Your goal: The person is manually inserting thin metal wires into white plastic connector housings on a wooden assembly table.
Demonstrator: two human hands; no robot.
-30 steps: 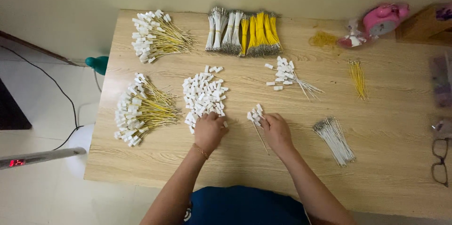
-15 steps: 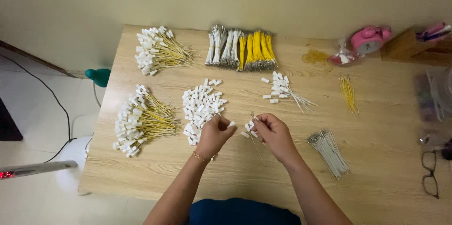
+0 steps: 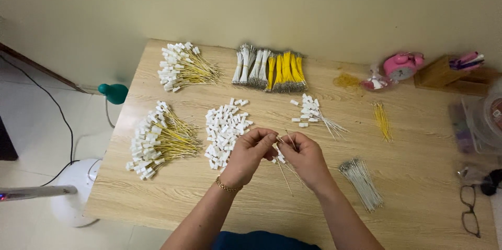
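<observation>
Both hands meet above the middle of the wooden desk [image 3: 172,203]. The left hand [image 3: 250,155] has its fingers pinched shut on a small white plug [image 3: 276,138], and the right hand [image 3: 306,157] has its fingers closed on thin white wires [image 3: 285,174] that hang down from the grip. Just left of the fingers lies a heap of loose white plugs [image 3: 225,129]. Farther left sits a bundle of yellow wires with plugs [image 3: 159,140]. Right of the fingers lies a bundle of bare white wires [image 3: 361,182].
</observation>
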